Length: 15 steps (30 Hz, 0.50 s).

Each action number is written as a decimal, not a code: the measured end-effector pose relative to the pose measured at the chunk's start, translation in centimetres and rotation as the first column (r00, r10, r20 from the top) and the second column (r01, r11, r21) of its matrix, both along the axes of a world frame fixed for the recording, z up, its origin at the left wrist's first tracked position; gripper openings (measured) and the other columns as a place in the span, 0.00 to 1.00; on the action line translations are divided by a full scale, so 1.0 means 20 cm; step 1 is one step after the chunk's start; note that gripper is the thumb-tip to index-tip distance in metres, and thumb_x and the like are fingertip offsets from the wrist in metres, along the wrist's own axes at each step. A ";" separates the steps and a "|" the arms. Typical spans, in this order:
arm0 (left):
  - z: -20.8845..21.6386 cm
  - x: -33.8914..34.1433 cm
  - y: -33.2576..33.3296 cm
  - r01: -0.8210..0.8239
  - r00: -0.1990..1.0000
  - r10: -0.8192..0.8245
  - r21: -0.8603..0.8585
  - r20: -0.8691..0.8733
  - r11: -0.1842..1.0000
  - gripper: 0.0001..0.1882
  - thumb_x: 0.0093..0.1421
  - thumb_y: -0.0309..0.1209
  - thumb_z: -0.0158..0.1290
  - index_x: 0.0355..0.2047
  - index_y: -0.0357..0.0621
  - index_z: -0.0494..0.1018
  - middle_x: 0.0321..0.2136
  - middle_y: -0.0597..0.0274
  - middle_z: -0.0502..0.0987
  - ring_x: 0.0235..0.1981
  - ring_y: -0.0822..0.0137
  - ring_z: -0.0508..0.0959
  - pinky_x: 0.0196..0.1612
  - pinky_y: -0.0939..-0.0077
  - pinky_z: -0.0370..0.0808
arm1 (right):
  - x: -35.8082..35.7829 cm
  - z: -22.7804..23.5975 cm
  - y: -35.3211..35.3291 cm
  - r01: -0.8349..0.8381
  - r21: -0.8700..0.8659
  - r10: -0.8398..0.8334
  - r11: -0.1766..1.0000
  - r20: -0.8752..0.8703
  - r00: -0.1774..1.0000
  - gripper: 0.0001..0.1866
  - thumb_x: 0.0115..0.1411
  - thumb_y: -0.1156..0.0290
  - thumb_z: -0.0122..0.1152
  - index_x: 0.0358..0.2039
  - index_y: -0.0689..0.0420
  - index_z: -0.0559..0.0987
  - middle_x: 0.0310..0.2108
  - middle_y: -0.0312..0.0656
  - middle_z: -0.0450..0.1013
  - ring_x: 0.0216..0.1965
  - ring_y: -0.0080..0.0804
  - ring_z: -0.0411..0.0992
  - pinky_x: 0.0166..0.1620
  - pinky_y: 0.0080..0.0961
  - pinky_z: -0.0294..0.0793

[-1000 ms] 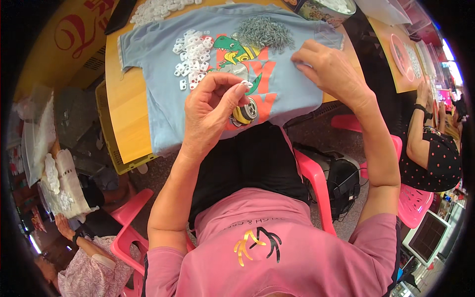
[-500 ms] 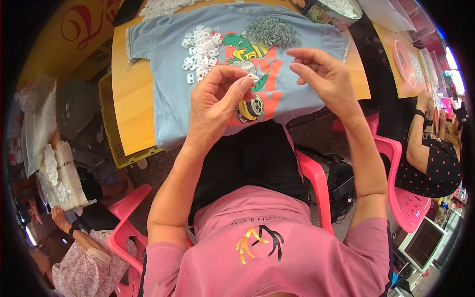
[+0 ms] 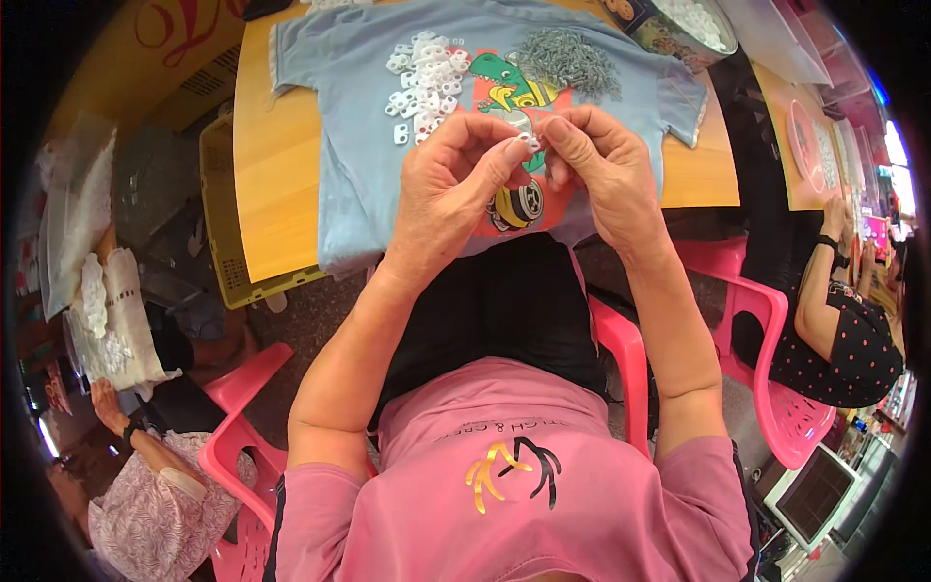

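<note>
My left hand point(image 3: 444, 194) pinches a small white plastic piece with holes point(image 3: 529, 142) between thumb and forefinger. Close against that piece, my right hand point(image 3: 616, 175) has its thumb and fingers pressed together; whatever they hold is too small or hidden to make out. Both hands are above a light-blue T-shirt point(image 3: 359, 160) with a dinosaur print, spread over the table. Beyond my left hand lies a heap of similar white plastic pieces point(image 3: 427, 85). A pile of small grey metal-looking parts point(image 3: 570, 64) rests on the shirt beyond my right hand.
The shirt covers part of a wooden table point(image 3: 276, 184). At the far right stands a tin point(image 3: 674, 39) of white pieces. A yellow crate point(image 3: 228, 233) sits left of the table. Pink chairs point(image 3: 756, 320) and people working are on both sides.
My right hand has come in from the right, its fingers closing next to the white piece. My left hand still pinches that piece. The whole view has shifted slightly.
</note>
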<state>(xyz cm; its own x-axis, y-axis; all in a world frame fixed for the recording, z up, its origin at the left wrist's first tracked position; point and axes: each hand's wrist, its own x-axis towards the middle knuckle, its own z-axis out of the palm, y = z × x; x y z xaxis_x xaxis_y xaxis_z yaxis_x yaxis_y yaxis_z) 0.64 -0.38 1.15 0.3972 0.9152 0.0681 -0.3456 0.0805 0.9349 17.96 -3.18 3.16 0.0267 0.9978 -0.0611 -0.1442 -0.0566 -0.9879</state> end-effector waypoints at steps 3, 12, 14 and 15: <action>0.01 0.00 0.00 -0.005 1.000 0.005 0.011 -0.017 1.000 0.08 0.63 0.27 0.55 0.38 0.35 0.73 0.30 0.64 0.79 0.32 0.77 0.78 0.36 0.83 0.75 | -0.01 0.00 -0.01 0.010 -0.022 -0.010 1.000 0.006 1.000 0.11 0.64 0.65 0.59 0.37 0.61 0.78 0.23 0.31 0.70 0.24 0.15 0.67 0.29 0.12 0.67; 0.00 0.00 0.00 -0.019 0.999 0.020 0.031 -0.030 0.999 0.07 0.63 0.27 0.55 0.37 0.35 0.73 0.30 0.65 0.78 0.31 0.79 0.77 0.36 0.84 0.75 | -0.03 -0.02 -0.01 0.043 0.036 -0.045 0.998 0.070 0.997 0.10 0.64 0.66 0.60 0.37 0.61 0.78 0.25 0.31 0.72 0.25 0.15 0.68 0.29 0.13 0.68; -0.01 0.00 0.00 -0.028 0.999 0.029 0.035 -0.028 0.999 0.07 0.63 0.27 0.55 0.37 0.35 0.73 0.30 0.65 0.78 0.32 0.79 0.77 0.36 0.84 0.75 | -0.03 0.00 -0.01 0.044 0.068 -0.053 0.997 0.143 0.988 0.10 0.64 0.66 0.60 0.37 0.61 0.78 0.25 0.31 0.72 0.25 0.14 0.67 0.29 0.12 0.68; -0.01 0.00 0.00 -0.035 0.999 0.036 0.040 -0.025 0.999 0.07 0.63 0.27 0.55 0.37 0.35 0.73 0.30 0.65 0.78 0.32 0.79 0.77 0.36 0.84 0.74 | -0.03 0.00 -0.02 0.044 0.100 -0.065 0.994 0.215 0.974 0.10 0.64 0.67 0.60 0.37 0.62 0.78 0.26 0.31 0.72 0.25 0.14 0.67 0.29 0.12 0.68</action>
